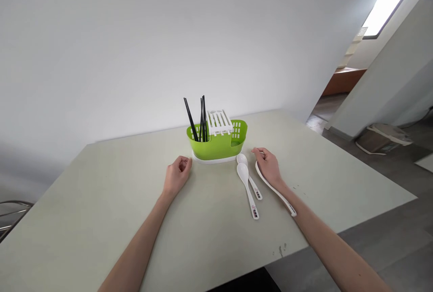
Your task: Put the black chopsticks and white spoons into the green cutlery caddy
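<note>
Beside the left end of a green cutlery holder, my left hand rests on the table in a loose fist, with nothing visible in it. Black chopsticks stand in the holder's left compartment, and a white slotted piece sits over its middle. To the right of the holder, my right hand has its fingers curled together and appears to hold nothing. A long white spoon lies along that hand and wrist, its bowl end partly hidden. Two white spoons lie crossed between my hands, handles toward me.
The pale table meets a white wall behind the holder. Its right edge drops to a grey floor. A metal-framed chair is partly visible at the left, and a wrapped bundle lies on the floor at right.
</note>
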`<state>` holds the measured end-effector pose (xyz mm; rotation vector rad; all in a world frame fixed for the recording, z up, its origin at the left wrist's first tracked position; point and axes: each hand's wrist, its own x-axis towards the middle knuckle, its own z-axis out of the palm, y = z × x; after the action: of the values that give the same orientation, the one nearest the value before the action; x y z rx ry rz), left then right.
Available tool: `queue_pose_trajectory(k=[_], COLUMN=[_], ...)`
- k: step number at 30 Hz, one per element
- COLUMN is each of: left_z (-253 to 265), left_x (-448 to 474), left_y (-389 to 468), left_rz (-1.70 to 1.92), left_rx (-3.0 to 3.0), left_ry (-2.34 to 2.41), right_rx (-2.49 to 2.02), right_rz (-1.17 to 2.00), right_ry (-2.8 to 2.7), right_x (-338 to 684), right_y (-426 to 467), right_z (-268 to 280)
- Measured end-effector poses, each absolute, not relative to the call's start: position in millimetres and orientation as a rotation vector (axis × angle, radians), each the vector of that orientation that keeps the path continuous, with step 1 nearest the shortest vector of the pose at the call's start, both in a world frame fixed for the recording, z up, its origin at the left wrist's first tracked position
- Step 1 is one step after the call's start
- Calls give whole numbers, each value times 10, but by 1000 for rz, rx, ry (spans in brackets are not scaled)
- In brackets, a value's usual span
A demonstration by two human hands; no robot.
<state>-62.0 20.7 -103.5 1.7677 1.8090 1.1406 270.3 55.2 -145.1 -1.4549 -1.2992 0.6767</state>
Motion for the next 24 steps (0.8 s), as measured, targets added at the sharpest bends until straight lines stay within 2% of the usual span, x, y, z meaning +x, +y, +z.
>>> queue_pose_trajectory(k=[7,15,20,24], left_z=[-1045,-983,-991,-1018], left_x=[-84,634,807,802], left_y=[-85,-590,-774,-817], left_rz=[933,744,611,516], left_rx=[1846,1669,1814,2023], left_ry=[1397,1053,956,922], right_rx=[-1228,-1220,-1208,-1250], right_rz=[938,875,952,836], right_ry=[-914,-997,-992,-1059], right_x=[2781,2460,2277,2225], right_y=[569,317,241,219], right_z=[-1367,-1173,-1199,-1224])
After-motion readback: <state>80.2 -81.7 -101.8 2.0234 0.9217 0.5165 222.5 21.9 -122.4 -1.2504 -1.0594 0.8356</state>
